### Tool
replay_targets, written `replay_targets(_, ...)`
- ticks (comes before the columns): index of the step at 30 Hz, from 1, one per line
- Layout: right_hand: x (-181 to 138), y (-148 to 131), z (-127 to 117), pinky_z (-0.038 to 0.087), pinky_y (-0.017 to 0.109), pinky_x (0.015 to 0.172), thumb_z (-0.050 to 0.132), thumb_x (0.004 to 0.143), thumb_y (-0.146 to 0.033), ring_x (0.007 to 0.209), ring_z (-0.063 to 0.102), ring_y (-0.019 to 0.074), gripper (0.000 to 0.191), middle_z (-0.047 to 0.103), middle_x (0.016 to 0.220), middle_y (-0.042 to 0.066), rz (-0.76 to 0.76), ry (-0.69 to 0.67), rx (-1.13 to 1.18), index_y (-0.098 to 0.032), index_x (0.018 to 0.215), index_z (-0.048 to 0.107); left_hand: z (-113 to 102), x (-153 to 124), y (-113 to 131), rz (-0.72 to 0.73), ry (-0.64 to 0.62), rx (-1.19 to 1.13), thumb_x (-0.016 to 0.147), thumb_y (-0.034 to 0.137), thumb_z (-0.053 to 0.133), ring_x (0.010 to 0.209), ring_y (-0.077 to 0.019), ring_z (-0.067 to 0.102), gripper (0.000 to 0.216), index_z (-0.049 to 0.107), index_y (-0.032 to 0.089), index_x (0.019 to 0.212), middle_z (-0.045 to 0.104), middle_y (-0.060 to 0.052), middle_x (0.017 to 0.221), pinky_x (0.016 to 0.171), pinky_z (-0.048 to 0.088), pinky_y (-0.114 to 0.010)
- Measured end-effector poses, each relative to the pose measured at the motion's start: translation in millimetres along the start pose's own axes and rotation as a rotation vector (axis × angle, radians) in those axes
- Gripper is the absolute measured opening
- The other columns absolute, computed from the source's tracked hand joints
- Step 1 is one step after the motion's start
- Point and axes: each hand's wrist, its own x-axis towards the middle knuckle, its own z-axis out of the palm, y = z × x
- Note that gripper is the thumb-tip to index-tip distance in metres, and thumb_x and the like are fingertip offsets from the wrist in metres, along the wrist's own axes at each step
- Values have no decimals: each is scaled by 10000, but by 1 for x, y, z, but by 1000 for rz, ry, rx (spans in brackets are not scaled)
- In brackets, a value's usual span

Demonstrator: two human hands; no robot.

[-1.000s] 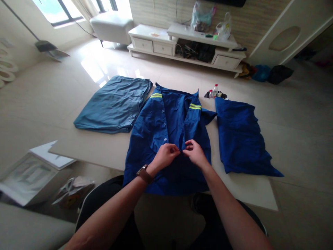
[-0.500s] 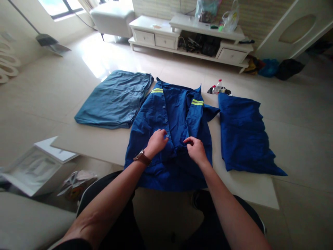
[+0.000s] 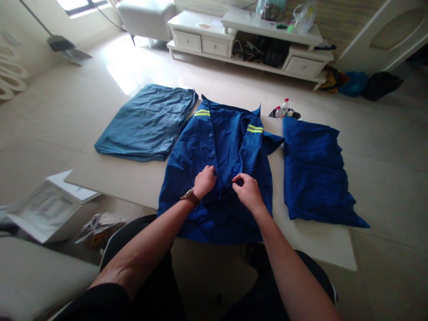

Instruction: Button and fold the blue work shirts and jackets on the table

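Note:
A dark blue work shirt [image 3: 190,156] with yellow reflective stripes lies front up on a low white board, its front open and the collar end away from me. My left hand [image 3: 205,180], with a watch on its wrist, is closed at the buttoned front edge. Across from it, my right hand [image 3: 246,189] pinches the opposite front edge, thumb and forefinger together. The two hands are a short way apart, over the middle of the shirt. Some buttons show above my left hand; the cloth under my fingertips is partly hidden.
Folded grey-blue cloth [image 3: 143,122] lies left of the shirt and folded dark blue cloth [image 3: 314,174] lies right, both on the white board [image 3: 110,183]. Bottles [image 3: 284,108] stand beyond. A white box [image 3: 50,209] sits at lower left, a TV cabinet [image 3: 214,47] at the back.
My left hand has moved slightly right along the button edge. My right hand has shifted a little left, so the hands are closer together. The view has tilted slightly.

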Motion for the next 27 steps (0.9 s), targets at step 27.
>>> replay_targets(27,17,14,-23,495,320,703,587,684,-291,722,609,180,164,635,748,15,105,289,765,-212,807,661,-53,10,8,125,313,-927,893,139,643,660,-107,677,57,664,172,933,661,-3,841,630,533,-220)
